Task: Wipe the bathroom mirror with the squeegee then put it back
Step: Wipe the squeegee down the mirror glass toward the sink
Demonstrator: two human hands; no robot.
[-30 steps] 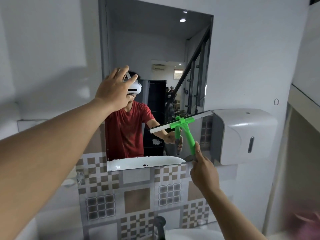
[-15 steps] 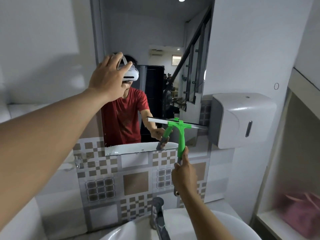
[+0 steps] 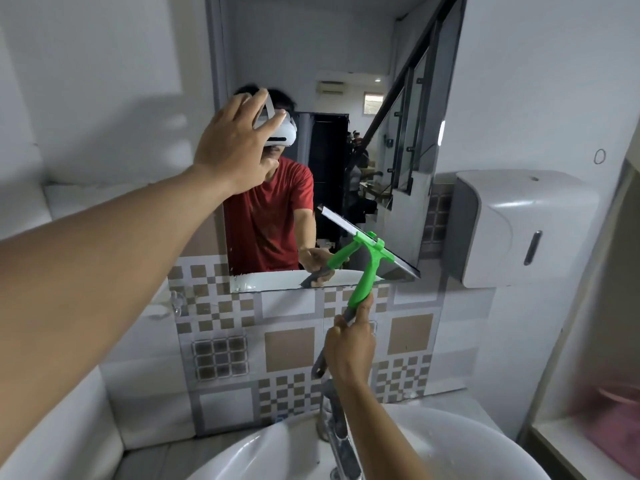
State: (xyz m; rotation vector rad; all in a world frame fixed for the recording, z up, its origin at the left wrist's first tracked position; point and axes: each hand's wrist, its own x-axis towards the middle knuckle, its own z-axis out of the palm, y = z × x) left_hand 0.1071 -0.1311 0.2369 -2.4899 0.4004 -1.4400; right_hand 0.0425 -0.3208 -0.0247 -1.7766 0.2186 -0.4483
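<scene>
The tall bathroom mirror (image 3: 363, 46) hangs on the wall above a patterned tile band. My right hand (image 3: 349, 348) grips the grey end of the green squeegee (image 3: 367, 268) handle. Its blade lies tilted against the mirror's lower right corner, left end higher. My left hand (image 3: 235, 147) rests flat, fingers spread, on the mirror's left edge at head height. The mirror reflects a person in a red shirt and the squeegee.
A white paper dispenser (image 3: 519, 223) is mounted just right of the mirror's lower corner. Below me are a white washbasin (image 3: 450, 445) and a chrome tap (image 3: 337, 431). A shelf niche with a pink bag (image 3: 613, 431) lies at the right.
The squeegee has slid down the mirror to its bottom right corner and the blade has tilted, right end lower. My view has dropped toward the basin. My left hand stays on the mirror.
</scene>
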